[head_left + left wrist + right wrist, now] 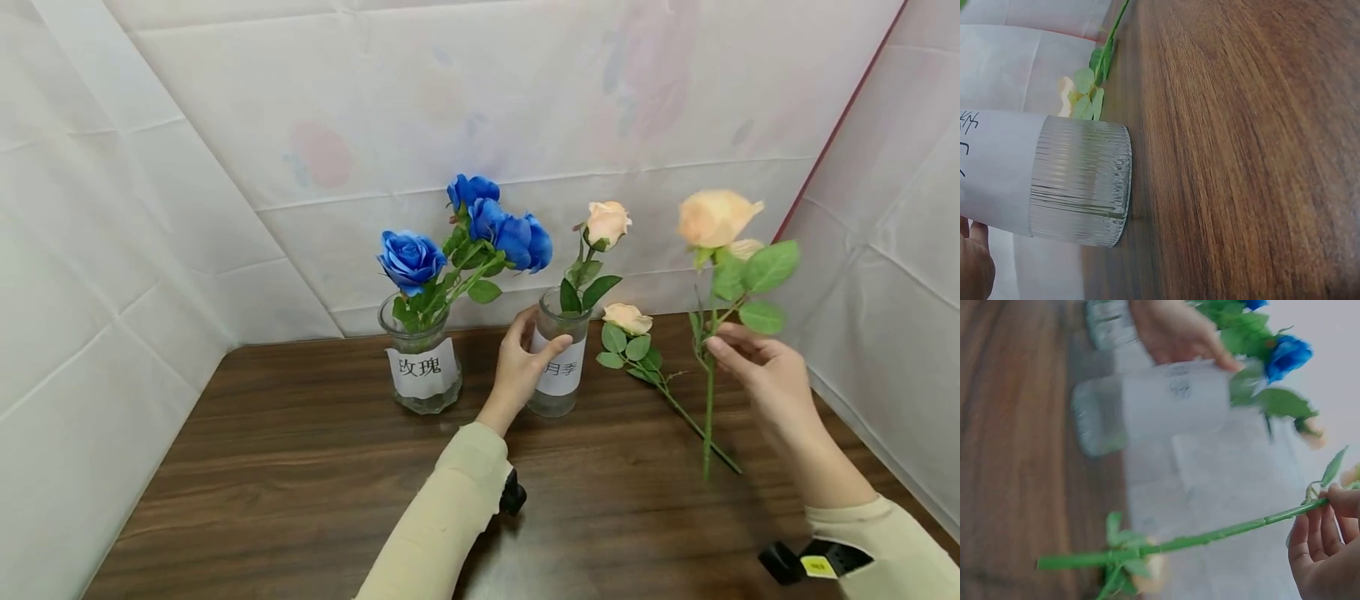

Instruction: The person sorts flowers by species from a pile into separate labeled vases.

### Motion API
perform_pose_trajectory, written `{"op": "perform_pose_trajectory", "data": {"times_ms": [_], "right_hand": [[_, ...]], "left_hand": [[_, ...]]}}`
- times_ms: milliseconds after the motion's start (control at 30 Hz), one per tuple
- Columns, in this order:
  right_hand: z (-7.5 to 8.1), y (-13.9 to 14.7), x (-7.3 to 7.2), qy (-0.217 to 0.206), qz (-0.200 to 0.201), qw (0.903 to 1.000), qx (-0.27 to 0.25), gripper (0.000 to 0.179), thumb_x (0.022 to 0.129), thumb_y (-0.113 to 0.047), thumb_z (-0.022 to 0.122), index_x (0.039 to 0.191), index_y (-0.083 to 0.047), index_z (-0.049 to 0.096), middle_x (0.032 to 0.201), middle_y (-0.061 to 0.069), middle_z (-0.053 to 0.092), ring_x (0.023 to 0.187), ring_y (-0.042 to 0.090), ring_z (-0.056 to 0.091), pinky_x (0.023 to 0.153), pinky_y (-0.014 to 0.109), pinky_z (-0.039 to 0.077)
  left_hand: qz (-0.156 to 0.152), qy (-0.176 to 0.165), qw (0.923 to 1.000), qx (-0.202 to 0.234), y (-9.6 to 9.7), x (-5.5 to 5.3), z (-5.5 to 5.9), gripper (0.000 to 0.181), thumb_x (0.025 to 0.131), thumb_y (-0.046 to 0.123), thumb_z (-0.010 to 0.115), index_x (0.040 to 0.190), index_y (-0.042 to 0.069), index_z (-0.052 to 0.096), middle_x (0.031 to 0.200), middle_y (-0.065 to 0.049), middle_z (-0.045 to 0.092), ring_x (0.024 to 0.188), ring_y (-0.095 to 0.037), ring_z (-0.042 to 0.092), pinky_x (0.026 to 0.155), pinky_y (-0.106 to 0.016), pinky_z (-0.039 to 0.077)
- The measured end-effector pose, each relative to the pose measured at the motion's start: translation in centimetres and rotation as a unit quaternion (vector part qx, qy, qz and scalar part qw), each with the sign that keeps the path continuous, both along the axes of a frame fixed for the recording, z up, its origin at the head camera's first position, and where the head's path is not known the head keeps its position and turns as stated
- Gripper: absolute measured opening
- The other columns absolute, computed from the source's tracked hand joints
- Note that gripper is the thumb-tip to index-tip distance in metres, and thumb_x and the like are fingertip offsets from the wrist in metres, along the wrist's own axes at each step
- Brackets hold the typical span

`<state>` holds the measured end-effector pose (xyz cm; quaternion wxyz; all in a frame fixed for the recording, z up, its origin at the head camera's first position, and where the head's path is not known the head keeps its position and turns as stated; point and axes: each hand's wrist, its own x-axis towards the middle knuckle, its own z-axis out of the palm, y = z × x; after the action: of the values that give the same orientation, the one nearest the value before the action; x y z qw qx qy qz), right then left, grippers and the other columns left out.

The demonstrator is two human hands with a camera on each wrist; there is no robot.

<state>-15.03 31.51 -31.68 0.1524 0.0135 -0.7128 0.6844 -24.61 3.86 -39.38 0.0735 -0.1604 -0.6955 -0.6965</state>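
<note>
My left hand grips the labelled glass vase, its thumb lying across the white paper. One peach rose with green leaves stands in that vase. In my right hand the stem of another peach rose is pinched between thumb and fingers, bloom up and stem end hanging down. The right wrist view shows the bare green stem slanting away from the fingers. A third peach rose lies on the table between the vase and my right hand. The left wrist view shows the vase's ribbed base.
Left of my left hand stands a second labelled glass vase with several blue roses leaning out. The brown wooden table backs onto a white cloth wall, and another cloth wall bounds the right side.
</note>
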Motion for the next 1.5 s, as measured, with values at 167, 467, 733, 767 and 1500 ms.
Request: {"op": "perform_pose_trajectory", "data": {"times_ms": [167,467,733,767,1500], "right_hand": [[2.0,-1.5,0.3,0.074,0.037,0.9806,-0.178,0.015,0.092,0.006,0.065,0.099,-0.005,0.072,0.094,0.001,0.070,0.080,0.009,0.065,0.068,0.018,0.054],[5.6,-4.2,-0.3,0.174,0.011,0.9110,-0.374,0.010,0.088,0.014,0.064,0.095,0.007,0.063,0.088,0.015,0.066,0.071,0.022,0.064,0.060,0.027,0.054],[7.9,-6.1,-1.2,0.228,0.014,0.8742,-0.428,0.012,0.084,0.013,0.069,0.092,0.009,0.062,0.085,0.018,0.064,0.067,0.024,0.060,0.056,0.029,0.050],[8.1,-6.3,-1.4,0.234,0.010,0.8724,-0.429,0.013,0.084,0.012,0.069,0.093,0.010,0.062,0.084,0.018,0.064,0.067,0.025,0.060,0.056,0.029,0.049],[7.4,-9.5,-4.4,0.224,-0.079,0.8813,-0.408,0.017,0.082,0.003,0.074,0.093,0.004,0.061,0.088,0.015,0.064,0.072,0.022,0.060,0.057,0.026,0.047]], "left_hand": [[0.009,0.000,1.0000,0.004,0.0,0.2,0.0,0.072,0.086,0.041,0.078,0.145,0.014,0.048,0.144,-0.004,0.050,0.133,-0.015,0.045,0.112,-0.028,0.034],[0.009,0.007,0.9999,0.007,0.1,0.2,0.1,0.067,0.088,0.031,0.077,0.146,0.013,0.047,0.141,-0.006,0.052,0.129,-0.017,0.049,0.110,-0.033,0.038],[0.004,0.002,1.0000,0.003,0.2,0.2,0.1,0.073,0.088,0.039,0.076,0.148,0.013,0.044,0.146,-0.005,0.047,0.134,-0.015,0.043,0.112,-0.031,0.034],[0.005,0.002,1.0000,0.002,0.2,0.2,0.0,0.073,0.088,0.041,0.076,0.148,0.013,0.044,0.146,-0.005,0.048,0.133,-0.015,0.044,0.112,-0.031,0.035],[-0.009,-0.014,0.9998,0.015,0.2,0.1,0.3,0.067,0.092,0.013,0.072,0.150,0.005,0.039,0.150,-0.016,0.041,0.140,-0.028,0.036,0.115,-0.042,0.031]]}}
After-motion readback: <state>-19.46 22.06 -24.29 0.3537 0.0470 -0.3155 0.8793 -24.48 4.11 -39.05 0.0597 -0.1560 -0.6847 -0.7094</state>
